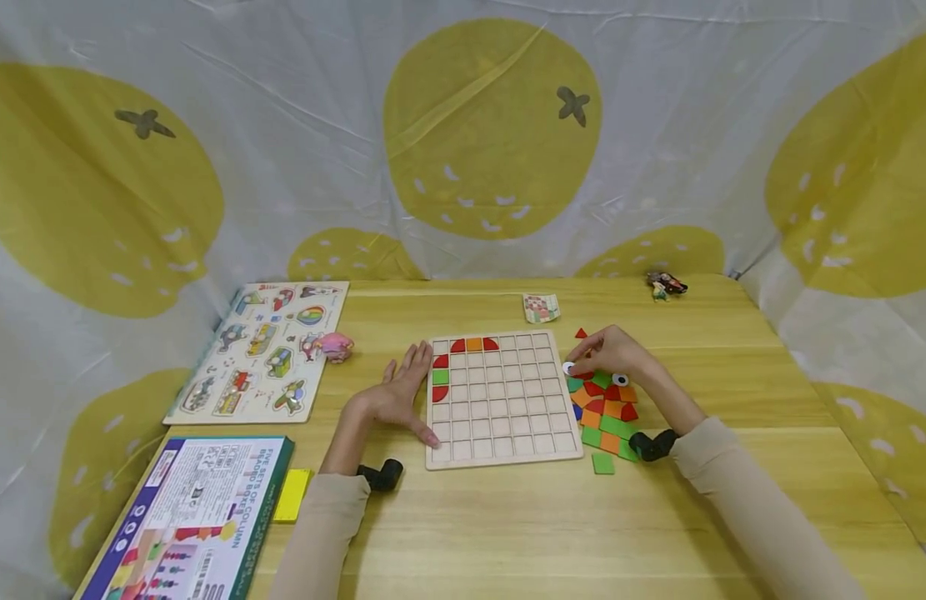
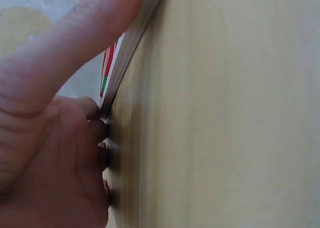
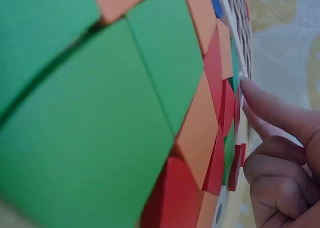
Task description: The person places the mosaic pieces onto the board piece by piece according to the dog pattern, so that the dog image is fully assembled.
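Observation:
My left hand [image 1: 393, 402] lies along the left side of a square wooden grid board [image 1: 511, 402], fingers straight and spread, thumb at the lower left corner. In the left wrist view its thumb [image 2: 75, 48] touches the board's edge. Along the board's top and left sides sit red quarter-round pieces [image 1: 441, 393], an orange square [image 1: 473, 344] and a green square [image 1: 440, 377]. Right of the board, my right hand [image 1: 614, 352] pinches a white round eye piece [image 1: 568, 367] between thumb and fingertips. Beneath it spreads a pile of coloured pieces [image 1: 613, 427].
A picture puzzle board [image 1: 271, 354] with a pink toy [image 1: 335, 346] beside it lies at left. Nearer are a boxed set [image 1: 200, 508] and a yellow block [image 1: 292, 496]. A small pattern card [image 1: 541, 308] and dark figurines [image 1: 665, 285] lie at the back.

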### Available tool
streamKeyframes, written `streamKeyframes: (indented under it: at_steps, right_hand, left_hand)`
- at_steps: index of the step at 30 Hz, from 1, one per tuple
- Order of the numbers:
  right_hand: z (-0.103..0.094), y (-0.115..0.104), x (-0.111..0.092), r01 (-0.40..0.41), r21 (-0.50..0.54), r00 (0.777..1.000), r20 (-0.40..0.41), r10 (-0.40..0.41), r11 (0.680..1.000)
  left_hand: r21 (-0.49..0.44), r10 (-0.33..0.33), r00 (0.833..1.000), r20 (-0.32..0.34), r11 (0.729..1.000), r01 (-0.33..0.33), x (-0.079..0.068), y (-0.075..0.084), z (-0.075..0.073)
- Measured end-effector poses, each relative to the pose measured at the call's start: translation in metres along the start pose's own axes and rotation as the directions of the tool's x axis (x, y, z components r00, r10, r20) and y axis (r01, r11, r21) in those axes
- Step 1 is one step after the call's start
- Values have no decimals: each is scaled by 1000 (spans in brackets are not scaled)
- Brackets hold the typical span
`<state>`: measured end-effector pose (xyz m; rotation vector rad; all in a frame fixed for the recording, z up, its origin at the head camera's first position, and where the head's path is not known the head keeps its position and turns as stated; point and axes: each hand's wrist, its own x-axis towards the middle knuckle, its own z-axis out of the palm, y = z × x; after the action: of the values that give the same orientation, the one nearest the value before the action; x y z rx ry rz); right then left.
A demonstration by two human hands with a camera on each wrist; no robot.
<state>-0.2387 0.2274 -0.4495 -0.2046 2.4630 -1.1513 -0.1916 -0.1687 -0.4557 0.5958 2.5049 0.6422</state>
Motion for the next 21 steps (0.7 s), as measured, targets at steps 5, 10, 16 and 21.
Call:
streamKeyframes:
  at_steps: [5,10,16,21]
  right_hand:
    - [2,4,6,-45,16,997,-55,45,999]
    - [1,6,7,-57,24,998,-19,57,998]
    - [2,2,7,-49,29,997,-52,50,998]
    - [3,1,8,-42,7,999,-16,42,999]
  left_hand:
    - [-4,8,1000,2,1000,-8,0,0,1]
    - [2,3,1000,6,1000,-3,1,-1,2]
    - [1,-2,1000,8,1000,2,1,-1,1]
    - [-1,-9,1000,11,1000,9,0,0,0]
